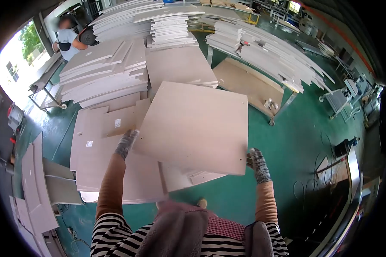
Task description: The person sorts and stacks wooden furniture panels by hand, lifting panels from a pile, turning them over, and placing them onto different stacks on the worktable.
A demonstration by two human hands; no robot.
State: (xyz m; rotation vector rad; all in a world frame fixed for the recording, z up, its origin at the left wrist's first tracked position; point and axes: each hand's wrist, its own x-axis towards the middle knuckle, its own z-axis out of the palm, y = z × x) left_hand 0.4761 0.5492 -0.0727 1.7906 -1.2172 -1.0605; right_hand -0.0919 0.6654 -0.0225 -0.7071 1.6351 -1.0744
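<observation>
- Plainly, the panel [195, 128] lies between the two hands, over a low stack of boards [142, 182], with its right part out above the green floor [270, 135]. Whether any of it rests on the boards cannot be told.
- The gloved left hand [126, 143] is at the panel's left edge, its fingers close together and reaching forward; whether they pinch the edge cannot be made out.
- The gloved right hand [259, 165] is at the right edge, near the closest corner, its fingers bent toward the wood. The grip behind the edge is hidden.
- For good control, the person would do well to set both hands level along opposite edges, since a hold near the corners may let the far side dip.
- Keeping the panel's weight over the boards rather than the floor should make a slip less likely.
- Lifting rather than dragging would probably spare the faces and the white label [118, 123] on a board beside the left hand.
- The far edge overlaps the pile behind [180, 64] in this view, so it calls for a watchful eye against knocking.
</observation>
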